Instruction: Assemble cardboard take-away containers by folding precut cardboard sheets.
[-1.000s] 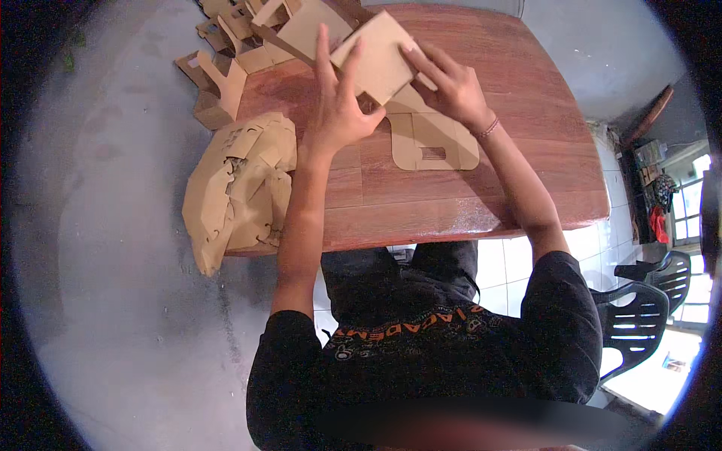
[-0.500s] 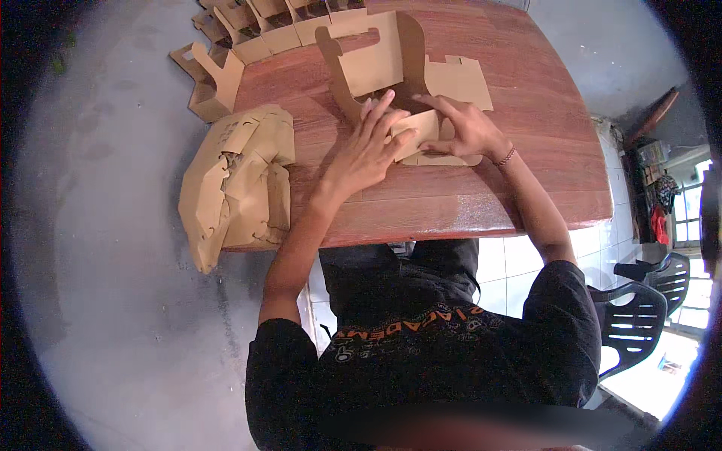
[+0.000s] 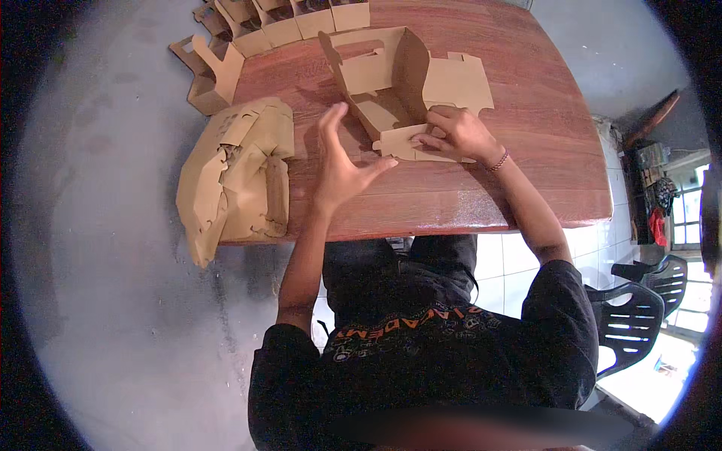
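Observation:
A brown cardboard box [image 3: 387,113], partly folded, stands before me on the table with its top open. Its back panel has a cut-out handle slot, and its side walls are raised. Along the near side lies a low front flap. My right hand [image 3: 462,135] is closed at this flap's right part, fingers curled against the cardboard; the fingertips are partly hidden. To the left of the box, my left hand [image 3: 340,165] is open and apart from it, thumb and fingers spread wide. Just right of the box rests a flat piece of cardboard [image 3: 460,83].
Several folded boxes [image 3: 282,34] line the table's far left edge, with another box [image 3: 214,83] at the left corner. A pile of flat cardboard blanks [image 3: 244,177] overhangs the left edge. The reddish wooden table [image 3: 541,150] extends rightward. Black plastic chairs [image 3: 632,323] stand at right.
My left hand has come off the box and moved left, opening wide. The box's near wall has tipped toward me, and its back panel leans differently. My right hand's fingers have curled in.

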`<state>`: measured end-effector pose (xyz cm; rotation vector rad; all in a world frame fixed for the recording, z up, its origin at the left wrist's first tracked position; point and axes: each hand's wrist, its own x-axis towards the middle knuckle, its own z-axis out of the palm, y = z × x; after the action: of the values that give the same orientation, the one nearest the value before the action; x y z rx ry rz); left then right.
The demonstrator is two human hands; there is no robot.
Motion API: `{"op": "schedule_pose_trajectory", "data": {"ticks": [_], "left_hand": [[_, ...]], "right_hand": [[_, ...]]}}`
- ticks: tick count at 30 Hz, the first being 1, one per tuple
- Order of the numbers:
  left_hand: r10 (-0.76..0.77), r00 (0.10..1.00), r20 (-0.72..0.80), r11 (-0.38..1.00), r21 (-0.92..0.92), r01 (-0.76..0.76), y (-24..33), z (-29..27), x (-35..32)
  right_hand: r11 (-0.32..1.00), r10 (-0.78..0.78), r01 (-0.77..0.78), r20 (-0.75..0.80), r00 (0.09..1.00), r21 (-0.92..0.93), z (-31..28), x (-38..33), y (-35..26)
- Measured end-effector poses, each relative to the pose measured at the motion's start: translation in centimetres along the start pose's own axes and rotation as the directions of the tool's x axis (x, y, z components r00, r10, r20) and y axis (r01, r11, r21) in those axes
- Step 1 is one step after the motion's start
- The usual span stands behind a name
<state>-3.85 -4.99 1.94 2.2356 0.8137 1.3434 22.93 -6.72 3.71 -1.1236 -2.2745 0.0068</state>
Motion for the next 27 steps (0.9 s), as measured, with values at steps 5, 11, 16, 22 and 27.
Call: {"op": "schedule_pose_trajectory", "data": {"ticks": [5, 11, 16, 22, 27], "left_hand": [[-0.422, 0.873, 0.245, 0.771, -0.409, 0.487, -8.5, -2.6, 1.8], [-0.664, 0.744, 0.068, 0.534, -0.653, 0.537, -12.6, 0.7, 7.5], [-0.728, 0.672, -0.135, 0.646, -0.461, 0.608, -10.7, 5.0, 9.4], [-0.659, 0.75, -0.048, 0.403, -0.865, 0.298, -14.1, 3.7, 7.8], [-0.612, 0.789, 0.052, 0.336, -0.886, 0.319, -15.4, 1.3, 6.7]], "right_hand": [[1.0, 0.018, -0.018, 0.067, 0.998, 0.004, 0.0, 0.3, -0.8], [0.999, -0.037, 0.035, 0.055, 0.998, 0.037, 0.0, 0.3, -1.5], [0.999, 0.013, -0.016, 0.077, 0.997, 0.048, 0.3, -0.3, -1.0], [0.996, 0.018, -0.022, 0.046, 0.999, 0.089, 0.9, 0.3, -1.0], [0.995, 0.042, -0.048, 0.066, 0.997, 0.092, 1.3, 0.1, -0.7]]}}
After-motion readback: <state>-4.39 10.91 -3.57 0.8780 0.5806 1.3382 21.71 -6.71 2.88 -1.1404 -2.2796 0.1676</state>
